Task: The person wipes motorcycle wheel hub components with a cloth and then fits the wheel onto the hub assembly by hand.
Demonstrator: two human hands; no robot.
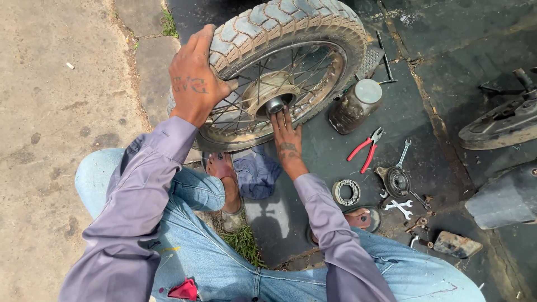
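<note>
item: spoked wheel [291, 61], at 12 o'clock from us, tilted on dark ground. our left hand [193, 78] grasps its tyre [279, 22] at 10 o'clock; right hand [287, 137], fingers extended, touches the hub [274, 103]. red pliers [363, 150] and wrenches [400, 208] at 3 o'clock.

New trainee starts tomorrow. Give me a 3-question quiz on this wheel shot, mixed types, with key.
1. True or false: the left hand grips the tyre of the spoked wheel.
2. What do the right hand fingers touch? A) red-handled pliers B) the wheel hub C) the jar
3. Fill in: the red-handled pliers lie on the dark ground beside a grimy ____ with a pale lid.

Key: 1 true. 2 B, the hub. 3 jar.
</note>
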